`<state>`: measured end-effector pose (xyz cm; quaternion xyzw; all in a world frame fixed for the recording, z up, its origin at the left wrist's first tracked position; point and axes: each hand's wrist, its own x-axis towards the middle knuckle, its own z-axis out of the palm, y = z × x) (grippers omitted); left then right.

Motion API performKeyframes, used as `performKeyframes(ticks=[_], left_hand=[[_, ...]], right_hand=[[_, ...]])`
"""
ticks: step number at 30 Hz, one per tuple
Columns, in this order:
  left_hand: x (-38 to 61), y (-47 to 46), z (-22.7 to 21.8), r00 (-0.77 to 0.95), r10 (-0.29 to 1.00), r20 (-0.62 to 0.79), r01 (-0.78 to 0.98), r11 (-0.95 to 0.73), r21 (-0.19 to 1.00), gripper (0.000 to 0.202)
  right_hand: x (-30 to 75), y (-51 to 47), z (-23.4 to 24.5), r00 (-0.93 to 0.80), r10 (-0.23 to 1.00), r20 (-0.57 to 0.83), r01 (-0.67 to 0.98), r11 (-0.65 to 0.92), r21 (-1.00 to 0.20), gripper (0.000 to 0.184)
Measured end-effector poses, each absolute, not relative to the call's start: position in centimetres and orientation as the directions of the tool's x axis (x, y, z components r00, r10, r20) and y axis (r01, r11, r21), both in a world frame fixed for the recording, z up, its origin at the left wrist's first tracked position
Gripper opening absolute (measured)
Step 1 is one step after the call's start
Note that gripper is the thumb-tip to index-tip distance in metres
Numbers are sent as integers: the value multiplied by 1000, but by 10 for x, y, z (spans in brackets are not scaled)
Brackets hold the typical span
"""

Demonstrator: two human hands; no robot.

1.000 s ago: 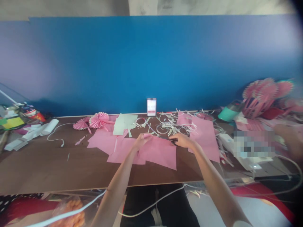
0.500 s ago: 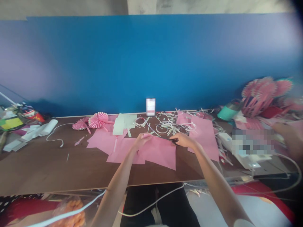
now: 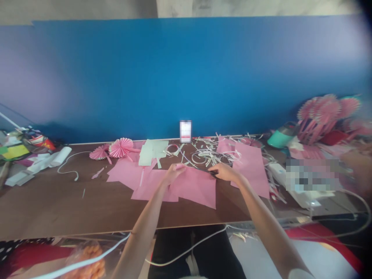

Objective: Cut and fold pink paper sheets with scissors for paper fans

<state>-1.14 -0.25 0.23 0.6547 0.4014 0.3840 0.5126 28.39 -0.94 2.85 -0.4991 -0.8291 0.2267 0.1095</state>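
My left hand (image 3: 173, 173) pinches the far edge of a pink paper sheet (image 3: 194, 188) lying on the brown table (image 3: 72, 205). My right hand (image 3: 225, 171) is closed on dark scissors (image 3: 207, 170), whose blades point left along the sheet's top edge towards my left hand. More pink sheets (image 3: 124, 172) lie under and to the left of this one, and another pink sheet (image 3: 251, 164) lies to the right.
Folded pink paper fans (image 3: 120, 147) and pale green paper (image 3: 152, 151) sit behind the sheets. A heap of white paper strips (image 3: 213, 153) lies at the back. A pile of pink fans (image 3: 325, 112), a teal container (image 3: 280, 137) and white cables (image 3: 68, 166) surround the table. A blue wall stands behind.
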Motion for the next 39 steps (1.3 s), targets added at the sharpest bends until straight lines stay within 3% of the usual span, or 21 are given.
performKeyframes(ticks=[9,22,33,39], left_hand=[[-11,-2,0,409,909,85,117,-144,983,32],[-11,-2,3,384,920,75,117,-130,985,34],[-11,-3,2,380,920,98,120,-154,981,32],[-11,-1,-1,386,916,108,121,-166,979,32]], right_hand=[[272,-7,31,-536,843,-40,744,449,-495,28],[286,-8,32,-541,839,-52,736,442,-513,29],[286,-3,24,-527,847,-73,737,412,-536,40],[280,-5,29,-526,847,-73,725,403,-558,34]])
